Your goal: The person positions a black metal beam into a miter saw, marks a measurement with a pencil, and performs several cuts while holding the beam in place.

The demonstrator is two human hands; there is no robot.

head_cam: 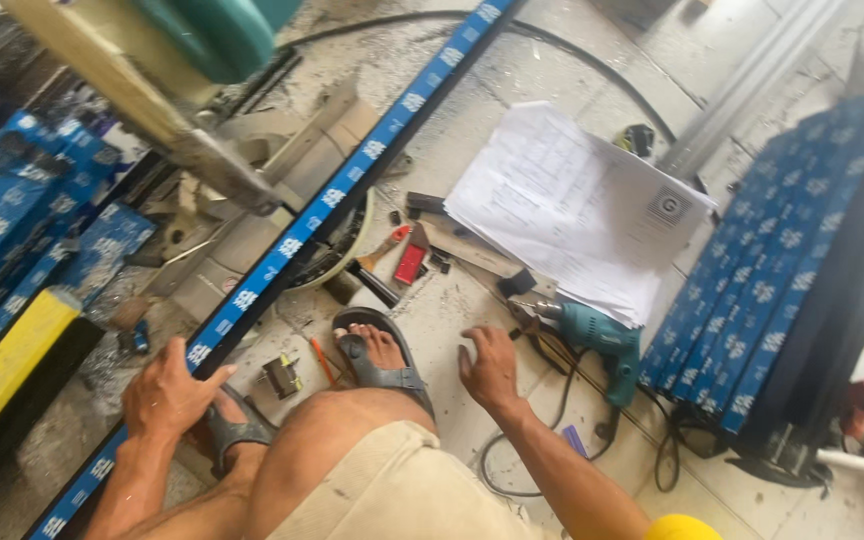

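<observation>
My left hand (167,398) grips a long black bar wrapped in blue printed film (292,245), which runs diagonally from the lower left up to the top middle. My right hand (490,368) rests flat on the floor with its fingers spread, holding nothing. It lies just left of a teal power drill (597,335) with a black cord. My sandalled foot (380,358) and bare knee sit between the two hands.
A stack of white papers (577,205) lies on the floor above the drill. Bundles of blue-wrapped bars (772,260) lie at the right and more at the far left. A red-handled tool (410,262), a pencil and small parts lie near the foot. A green saw machine (202,40) stands at the top left.
</observation>
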